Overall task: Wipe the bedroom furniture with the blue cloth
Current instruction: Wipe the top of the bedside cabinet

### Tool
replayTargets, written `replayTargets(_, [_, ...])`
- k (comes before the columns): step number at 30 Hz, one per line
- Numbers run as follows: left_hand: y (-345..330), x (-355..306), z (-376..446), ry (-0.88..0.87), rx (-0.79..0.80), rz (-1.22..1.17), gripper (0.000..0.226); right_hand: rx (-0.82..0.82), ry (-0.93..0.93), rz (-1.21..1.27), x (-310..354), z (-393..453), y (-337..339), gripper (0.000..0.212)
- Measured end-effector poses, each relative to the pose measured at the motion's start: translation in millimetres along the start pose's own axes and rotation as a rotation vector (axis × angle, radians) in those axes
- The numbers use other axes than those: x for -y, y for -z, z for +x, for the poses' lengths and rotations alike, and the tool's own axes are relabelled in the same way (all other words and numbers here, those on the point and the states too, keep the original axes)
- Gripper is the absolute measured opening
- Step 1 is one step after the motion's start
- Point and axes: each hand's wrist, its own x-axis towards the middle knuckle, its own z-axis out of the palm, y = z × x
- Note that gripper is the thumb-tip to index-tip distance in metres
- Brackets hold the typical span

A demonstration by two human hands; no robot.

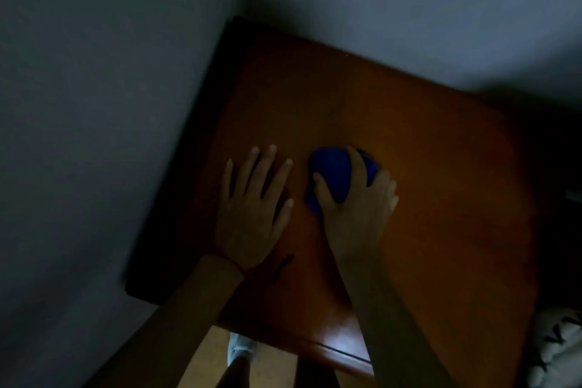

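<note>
The wooden nightstand top (393, 123) is being braced by the left hand (252, 214), laid flat with fingers spread and holding nothing. Just beside it, the bunched blue cloth (333, 173) is being pressed to the wood under the right hand (356, 208), fingers curled over it. Wiping is judged under way; strokes toward the unwiped far corner by the wall (409, 9) are being called for next.

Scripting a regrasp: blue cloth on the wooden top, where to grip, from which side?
From above, palm down over its middle. The blue cloth lies bunched into a low mound on the wooden top, and the right hand already covers its near right part, fingers curled over it.
</note>
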Motion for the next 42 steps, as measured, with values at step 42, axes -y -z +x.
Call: replayTargets(42, [2,8,14,0.171,0.012,-0.057,0.045,0.133,0.256,0.03,34,65,-10,0.062])
